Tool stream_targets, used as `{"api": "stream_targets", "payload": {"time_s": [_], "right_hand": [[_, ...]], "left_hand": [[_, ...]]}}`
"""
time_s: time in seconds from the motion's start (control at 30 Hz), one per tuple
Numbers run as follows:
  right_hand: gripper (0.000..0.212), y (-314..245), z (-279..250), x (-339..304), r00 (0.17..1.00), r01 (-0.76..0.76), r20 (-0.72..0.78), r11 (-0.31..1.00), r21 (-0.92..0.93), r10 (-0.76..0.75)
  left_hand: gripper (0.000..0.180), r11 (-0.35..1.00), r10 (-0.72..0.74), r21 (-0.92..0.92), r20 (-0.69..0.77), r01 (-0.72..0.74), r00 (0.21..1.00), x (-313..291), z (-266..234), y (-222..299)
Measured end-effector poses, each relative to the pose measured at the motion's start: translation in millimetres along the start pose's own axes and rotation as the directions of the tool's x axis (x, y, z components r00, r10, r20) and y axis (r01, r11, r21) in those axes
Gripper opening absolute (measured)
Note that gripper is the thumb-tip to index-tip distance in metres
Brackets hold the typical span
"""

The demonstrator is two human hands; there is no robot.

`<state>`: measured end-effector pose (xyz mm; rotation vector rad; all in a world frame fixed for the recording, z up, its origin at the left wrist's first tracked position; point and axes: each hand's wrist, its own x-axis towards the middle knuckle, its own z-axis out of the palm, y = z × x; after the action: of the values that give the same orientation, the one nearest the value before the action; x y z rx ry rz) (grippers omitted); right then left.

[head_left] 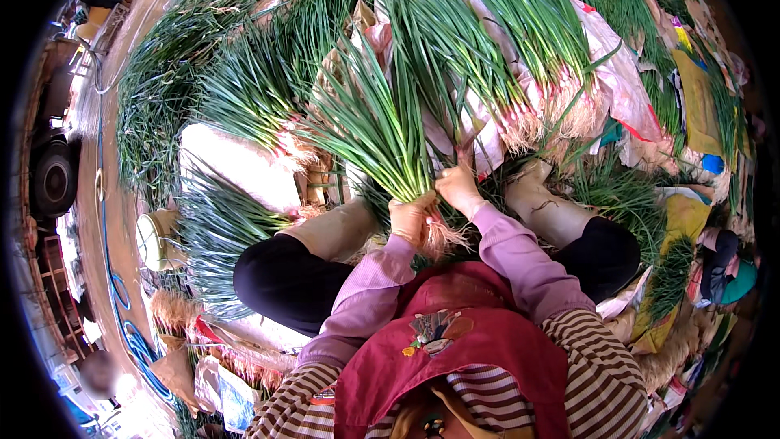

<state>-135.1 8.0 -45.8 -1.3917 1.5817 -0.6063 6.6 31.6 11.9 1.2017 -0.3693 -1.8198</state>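
Observation:
A thick bunch of spring onions (394, 142) fans up and away in front of me, its pale roots (444, 237) hanging down toward my lap. My left hand (411, 218) is closed around the bunch just above those roots. Beside it, my right hand (458, 189) is closed at the lower end of a thin spring onion (464, 153) with a reddish base. Its fingertips are partly hidden. The two hands are close together, above the red apron (455, 317) over my lap.
Sorted spring onions (528, 41) lie beyond my hands, roots toward me. More bunches (252, 97) rest to the left near a white sack (236, 167). A pale bucket (160, 241) and a blue hose (119, 293) are at far left. At right, a person (719, 268) is partly visible.

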Motion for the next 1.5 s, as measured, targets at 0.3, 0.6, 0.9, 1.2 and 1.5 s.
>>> {"api": "stream_targets", "payload": {"time_s": [0.3,0.6,0.9,1.2,1.5], "right_hand": [[0.035,-26.5,-32.2,10.2,0.987,-0.101,0.030,0.763,-0.639,0.155],[0.029,-9.5,-37.8,107.3,0.990,-0.101,-0.143,0.676,-0.730,-0.007],[0.031,-42.2,-21.8,12.9,0.980,-0.101,0.162,0.992,-0.079,0.113],[0.031,35.9,26.9,13.2,0.997,0.060,0.068,0.877,-0.478,-0.031],[0.028,-17.5,-21.1,79.3,0.986,-0.091,-0.161,0.682,-0.725,-0.040]], "left_hand": [[0.011,0.999,-0.033,-0.010,-0.083,0.032,0.996,6.6,-17.8,10.0],[0.017,0.984,-0.173,-0.043,-0.032,0.172,0.984,14.5,-22.5,13.0],[0.017,0.953,-0.292,-0.067,0.040,0.294,0.956,15.3,-16.0,16.5],[0.009,0.983,-0.123,-0.145,-0.086,0.110,0.989,9.9,-17.4,11.7],[0.012,0.976,-0.215,-0.044,-0.059,0.213,0.975,7.2,-16.2,22.4]]}}
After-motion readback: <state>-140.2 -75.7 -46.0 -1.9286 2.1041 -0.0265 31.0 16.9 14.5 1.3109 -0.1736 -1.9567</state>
